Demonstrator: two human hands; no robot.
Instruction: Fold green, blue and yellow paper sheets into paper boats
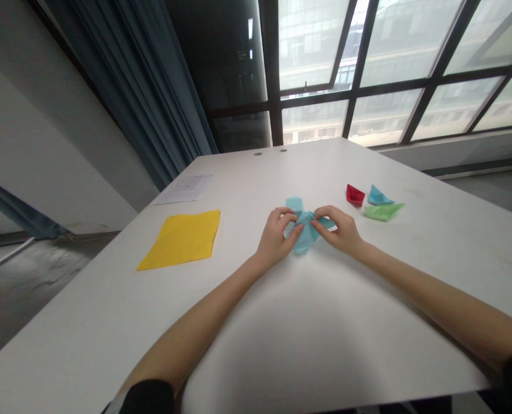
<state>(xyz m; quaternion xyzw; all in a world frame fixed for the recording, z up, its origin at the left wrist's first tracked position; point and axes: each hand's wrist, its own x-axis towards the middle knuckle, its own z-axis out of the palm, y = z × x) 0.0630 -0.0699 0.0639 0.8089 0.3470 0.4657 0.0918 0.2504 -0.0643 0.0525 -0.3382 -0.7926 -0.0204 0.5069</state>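
Note:
A light blue sheet of folded paper (306,233) is between my two hands over the middle of the white table (256,322). My left hand (281,233) pinches its left side, thumb against the fingers. On the other side my right hand (337,229) grips the paper between thumb and fingertips. Flaps of the paper stick out at the top, at the bottom and to the right. Its exact folds are partly covered by my fingers.
To the right lie a red folded paper boat (355,195), a blue one (379,196) and a green one (384,211). Yellow paper (180,240) lies at the left, with a printed sheet (184,188) behind it. Windows and a blue curtain (144,75) stand beyond the table.

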